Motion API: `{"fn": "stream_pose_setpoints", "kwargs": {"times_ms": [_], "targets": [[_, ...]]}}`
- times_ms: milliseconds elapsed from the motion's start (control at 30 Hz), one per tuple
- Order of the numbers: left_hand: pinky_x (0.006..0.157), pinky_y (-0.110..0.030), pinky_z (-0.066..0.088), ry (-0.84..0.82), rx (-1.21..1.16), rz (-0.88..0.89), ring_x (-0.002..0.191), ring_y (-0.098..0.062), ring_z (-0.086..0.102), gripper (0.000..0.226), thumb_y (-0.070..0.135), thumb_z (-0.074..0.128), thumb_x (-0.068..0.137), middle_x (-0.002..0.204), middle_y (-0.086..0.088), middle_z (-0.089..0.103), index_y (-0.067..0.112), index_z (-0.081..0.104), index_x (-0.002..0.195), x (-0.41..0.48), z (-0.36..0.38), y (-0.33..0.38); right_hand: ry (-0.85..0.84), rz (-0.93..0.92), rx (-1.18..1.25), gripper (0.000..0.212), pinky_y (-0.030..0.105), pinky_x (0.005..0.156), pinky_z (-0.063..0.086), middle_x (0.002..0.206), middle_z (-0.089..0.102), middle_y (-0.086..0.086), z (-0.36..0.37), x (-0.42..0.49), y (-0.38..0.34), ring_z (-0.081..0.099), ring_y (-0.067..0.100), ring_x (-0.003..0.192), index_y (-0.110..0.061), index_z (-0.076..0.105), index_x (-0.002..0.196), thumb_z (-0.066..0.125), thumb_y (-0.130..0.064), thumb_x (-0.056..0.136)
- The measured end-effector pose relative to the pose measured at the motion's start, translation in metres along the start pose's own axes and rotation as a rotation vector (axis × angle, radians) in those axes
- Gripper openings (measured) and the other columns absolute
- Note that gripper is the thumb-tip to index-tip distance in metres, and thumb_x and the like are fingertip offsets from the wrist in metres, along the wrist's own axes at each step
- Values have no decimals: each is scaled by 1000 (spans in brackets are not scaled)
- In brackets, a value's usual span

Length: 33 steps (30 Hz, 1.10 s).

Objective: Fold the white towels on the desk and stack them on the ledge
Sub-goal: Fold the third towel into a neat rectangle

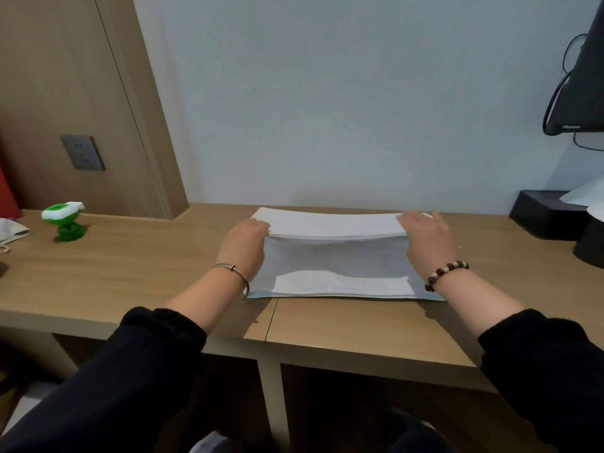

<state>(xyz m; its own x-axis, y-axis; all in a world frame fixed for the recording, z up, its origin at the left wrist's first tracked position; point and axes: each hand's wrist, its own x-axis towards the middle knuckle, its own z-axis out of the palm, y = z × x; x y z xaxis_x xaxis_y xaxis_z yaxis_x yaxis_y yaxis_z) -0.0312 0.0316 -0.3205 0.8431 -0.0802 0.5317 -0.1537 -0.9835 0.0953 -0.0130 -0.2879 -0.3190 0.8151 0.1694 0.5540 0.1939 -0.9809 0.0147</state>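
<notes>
Flat white cloth towel (340, 223) mid-fold, centre of the light wooden desk (130, 266).
Left hand (243, 243) and right hand (425, 237) each pinch an end of the lifted far edge; best bring it level onto the near hem, corners matched.

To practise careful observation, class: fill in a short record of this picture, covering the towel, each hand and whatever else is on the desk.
desk: wooden
towel: white, near part flat on desk, far part lifted
left hand: grips towel's left side
right hand: grips towel's right side
other things: green-and-white gadget at left; black box at right
</notes>
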Motion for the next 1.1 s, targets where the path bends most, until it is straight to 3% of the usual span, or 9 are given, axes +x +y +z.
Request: {"fn": "stream_pose_setpoints", "kwargs": {"times_ms": [200,367,500,600,667,800,900,1000,1100], "targets": [[76,-26,38,-229,72,161,97,-21,51,23,-1,43,86,104,-4,57,12,55,100,-52,17,-2,-378,-122,0,61,30,117,4,154,28,-5,5,-55,5,21,12,143,-27,35,144,36,5,92],[74,-23,36,-192,73,242,92,-16,50,17,3,42,89,99,0,56,16,52,95,-63,18,-4,-392,-77,74,66,31,117,9,155,25,-5,8,-64,5,20,12,143,-29,32,146,34,8,92],[66,-26,35,-291,160,200,85,-21,55,13,8,38,91,92,-1,57,17,47,92,-56,10,5,-425,-36,80,67,33,117,12,156,23,-5,9,-58,4,19,12,143,-30,29,147,33,8,92],[50,-30,32,-337,356,193,60,-22,44,22,14,36,92,71,1,45,18,42,113,-46,4,20,-449,-14,-29,58,36,111,29,150,35,2,6,-49,-3,34,19,137,-23,36,143,33,4,92],[46,-25,29,-349,525,246,53,-18,39,38,12,37,91,65,3,39,22,37,127,-38,3,35,-454,-37,-117,43,35,99,40,132,50,4,6,-43,-12,48,22,121,-18,44,129,36,-1,90],[67,-29,50,-422,642,258,83,-23,61,45,7,40,89,89,0,61,20,39,132,-28,9,51,-454,-27,-93,42,35,98,38,128,49,4,11,-43,-18,48,22,119,-17,42,130,36,-1,91],[54,-26,41,-448,688,277,82,-23,61,50,3,42,88,89,-1,60,18,36,135,-29,8,50,-448,-20,-108,45,32,94,44,131,51,2,6,-46,-13,51,22,119,-18,45,131,35,1,91],[44,-27,26,-471,718,332,85,-23,61,43,2,42,88,92,0,61,16,42,128,-29,1,49,-404,-66,-255,30,27,70,44,105,63,0,1,-44,-16,60,20,93,-18,58,106,39,-2,89],[47,-28,26,-486,697,376,85,-24,60,41,3,40,88,92,-1,60,19,47,125,-30,-11,45,-379,-113,-339,23,26,64,38,92,64,-1,-9,-46,-24,58,19,81,-18,60,93,42,-4,87]]}}
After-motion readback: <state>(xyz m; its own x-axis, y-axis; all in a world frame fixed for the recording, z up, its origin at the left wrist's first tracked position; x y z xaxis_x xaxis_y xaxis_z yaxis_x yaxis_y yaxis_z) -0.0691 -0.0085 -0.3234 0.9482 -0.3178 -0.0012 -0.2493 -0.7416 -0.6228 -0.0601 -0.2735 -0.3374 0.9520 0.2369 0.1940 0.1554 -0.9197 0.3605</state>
